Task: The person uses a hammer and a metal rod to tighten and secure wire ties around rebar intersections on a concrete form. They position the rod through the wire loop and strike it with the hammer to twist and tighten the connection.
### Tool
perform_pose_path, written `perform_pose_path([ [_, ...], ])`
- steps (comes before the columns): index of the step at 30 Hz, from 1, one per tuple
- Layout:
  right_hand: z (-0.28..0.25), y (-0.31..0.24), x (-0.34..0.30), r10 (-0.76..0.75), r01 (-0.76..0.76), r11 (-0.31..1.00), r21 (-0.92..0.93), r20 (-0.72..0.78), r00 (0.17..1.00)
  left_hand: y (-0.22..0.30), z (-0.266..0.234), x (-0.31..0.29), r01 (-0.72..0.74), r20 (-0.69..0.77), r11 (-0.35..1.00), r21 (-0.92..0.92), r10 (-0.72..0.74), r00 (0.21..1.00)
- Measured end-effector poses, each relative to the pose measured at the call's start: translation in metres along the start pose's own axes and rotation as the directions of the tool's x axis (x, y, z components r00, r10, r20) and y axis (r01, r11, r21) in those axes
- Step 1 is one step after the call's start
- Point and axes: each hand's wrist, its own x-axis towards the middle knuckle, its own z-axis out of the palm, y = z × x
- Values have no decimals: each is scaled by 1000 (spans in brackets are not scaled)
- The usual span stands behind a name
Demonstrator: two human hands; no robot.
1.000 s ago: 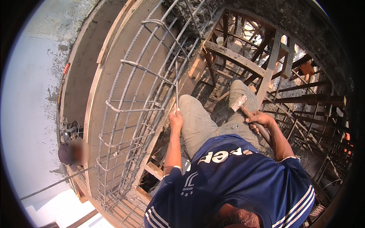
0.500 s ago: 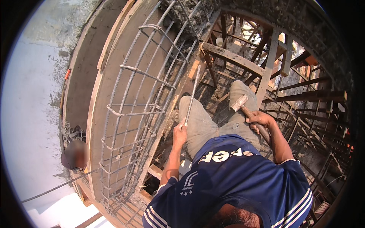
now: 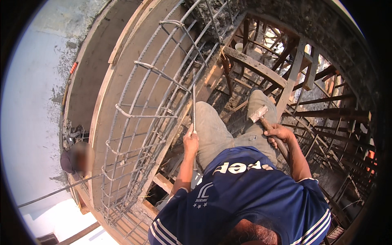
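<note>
My left hand (image 3: 190, 143) is closed around a thin steel rod (image 3: 194, 107), which points away from me beside my left knee. The rod's far end lies against the view of the rebar cage (image 3: 130, 115); whether the two touch I cannot tell. In my right hand (image 3: 280, 134), a hammer (image 3: 259, 114) is gripped by its wooden handle, its worn metal head over my right thigh. Neither tool is striking anything. The rebar cage, long bars with bent stirrups, runs along my left side.
Plywood formwork (image 3: 122, 77) stands beyond the cage. A wooden beam (image 3: 255, 65) crosses ahead, above a deep opening with many timber props (image 3: 326, 114) at the right. Another person (image 3: 77, 159) is at the far left, by the pale wall (image 3: 32, 102).
The rod has swung left, from leaning rightward to nearly straight ahead, its far end now nearer the cage. My right hand and the hammer have hardly moved.
</note>
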Motion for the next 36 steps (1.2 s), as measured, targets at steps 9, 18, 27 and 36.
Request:
perform_pose_path([
  [9, -1, -2, 0, 28, -28, 1000, -3, 14, 999, -47, -14, -88, -65, -153, 979, 191, 95, 984],
  [18, -8, 0, 5, 48, -47, 999, -26, 25, 999, -36, 10, 9, -161, -221, 968, 192, 202, 954],
  [27, -11, 5, 7, 14, -14, 1000, 5, 49, 999, -27, -19, 35, -191, -25, 886, 422, 222, 975],
  [36, -1, -2, 0, 30, -30, 1000, -10, 9, 1000, -31, -4, 12, -166, -184, 896, 412, 260, 948],
])
